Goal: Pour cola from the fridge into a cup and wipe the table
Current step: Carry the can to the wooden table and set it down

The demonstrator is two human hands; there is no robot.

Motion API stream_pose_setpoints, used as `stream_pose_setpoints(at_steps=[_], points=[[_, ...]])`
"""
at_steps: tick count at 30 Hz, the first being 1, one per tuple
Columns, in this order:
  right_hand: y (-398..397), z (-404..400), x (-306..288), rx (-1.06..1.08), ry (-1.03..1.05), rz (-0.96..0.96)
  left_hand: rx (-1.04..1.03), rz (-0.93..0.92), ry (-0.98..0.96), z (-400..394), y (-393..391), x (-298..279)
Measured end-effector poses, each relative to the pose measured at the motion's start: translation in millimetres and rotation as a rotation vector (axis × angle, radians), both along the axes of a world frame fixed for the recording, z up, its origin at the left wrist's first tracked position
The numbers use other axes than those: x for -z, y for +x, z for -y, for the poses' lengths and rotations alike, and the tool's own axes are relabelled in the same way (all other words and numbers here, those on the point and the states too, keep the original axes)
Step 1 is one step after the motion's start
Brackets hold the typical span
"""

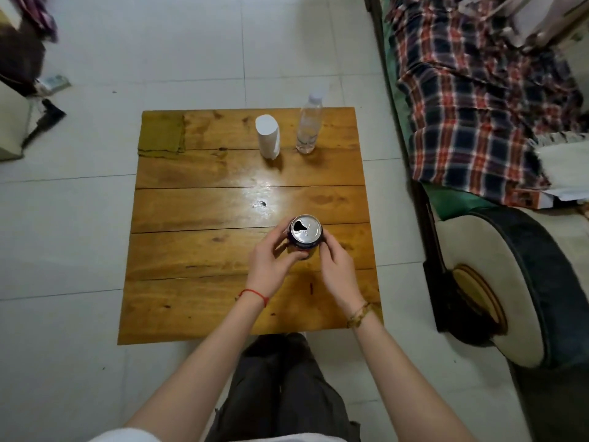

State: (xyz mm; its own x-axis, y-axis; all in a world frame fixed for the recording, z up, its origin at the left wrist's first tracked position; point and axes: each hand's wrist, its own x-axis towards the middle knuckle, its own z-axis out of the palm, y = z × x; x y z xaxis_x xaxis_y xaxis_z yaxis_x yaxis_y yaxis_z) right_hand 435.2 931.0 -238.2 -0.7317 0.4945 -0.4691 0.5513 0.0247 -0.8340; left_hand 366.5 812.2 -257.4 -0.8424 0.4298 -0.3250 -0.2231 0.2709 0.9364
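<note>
Cola can [305,231] stands upright on the near half of your wooden surface [204,250], its top already open with the dark opening showing. Your left hand [271,261] has a grip round the can's left side, fingers curled against it. Your right hand [336,266] touches its right side, fingers curled round it. Farther back, well apart from the can, a white paper cup [268,136] stands inverted, just beside a clear plastic bottle [309,126] to its right. A plaid blanket [478,106] lies on the sofa at your right.
</note>
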Motion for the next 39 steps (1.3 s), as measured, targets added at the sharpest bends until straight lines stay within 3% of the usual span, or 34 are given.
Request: stream_pose_setpoints(at_steps=[11,20,30,39], points=[[-31.6,-18.2,130.4,-0.052,-0.087,0.046,-0.036,0.058,-0.1,-15.4,-24.9,129.5],[-28.8,-15.2,169.1,-0.063,-0.086,0.054,-0.018,0.028,-0.133,-14.6,-22.2,166.6],[-16.8,-18.7,163.1,-0.231,0.107,0.149,0.096,-0.075,-0.355,-1.4,-15.0,158.9],[14.2,-17.6,81.0,-0.382,0.368,0.241,0.187,-0.264,-0.546,48.9,3.3,75.7]])
